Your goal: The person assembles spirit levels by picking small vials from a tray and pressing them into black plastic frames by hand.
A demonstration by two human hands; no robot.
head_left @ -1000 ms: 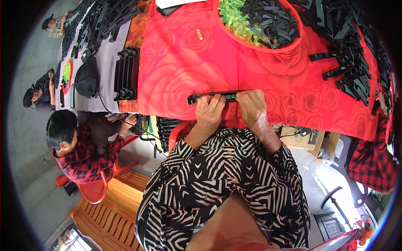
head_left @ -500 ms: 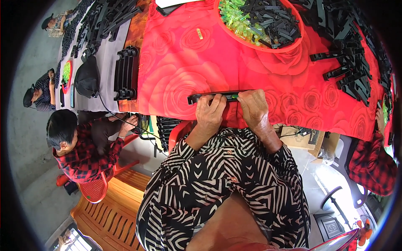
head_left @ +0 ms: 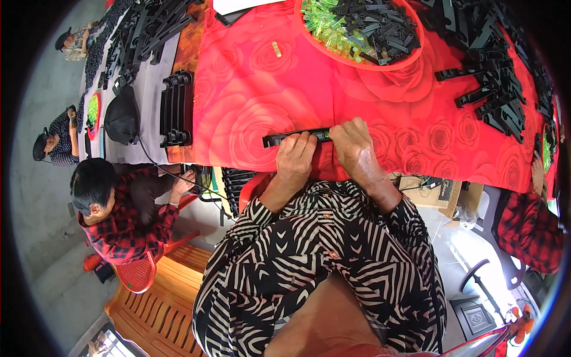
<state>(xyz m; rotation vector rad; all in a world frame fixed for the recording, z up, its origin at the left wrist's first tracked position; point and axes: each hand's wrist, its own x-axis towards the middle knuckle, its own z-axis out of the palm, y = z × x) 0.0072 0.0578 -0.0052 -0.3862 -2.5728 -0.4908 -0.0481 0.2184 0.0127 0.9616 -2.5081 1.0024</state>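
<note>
A long black plastic housing (head_left: 275, 140) lies crosswise near the front edge of the red tablecloth. My left hand (head_left: 295, 156) is closed on its middle, fingers curled over the near side. Around its right end my right hand (head_left: 352, 146) is closed too, hiding that end. Between the hands a small bit of green shows in the housing's slot; its shape is mostly covered by my right fingers. Beyond them, a red-rimmed round tray (head_left: 351, 64) holds yellow-green clear vials (head_left: 324, 27) and small black plastic parts (head_left: 386, 30).
Loose black housings (head_left: 496, 95) are heaped at the right. Stacked black housings (head_left: 176, 108) and a black cap (head_left: 123, 116) lie at the left. A small gold-coloured piece (head_left: 276, 49) rests on the cloth. Co-workers sit at the left (head_left: 119, 208) and right (head_left: 529, 229).
My right hand has shifted slightly left and up, its fingers now covering more of the green bit. My left fingers have drawn closer together on the housing. The whole view has moved slightly.
</note>
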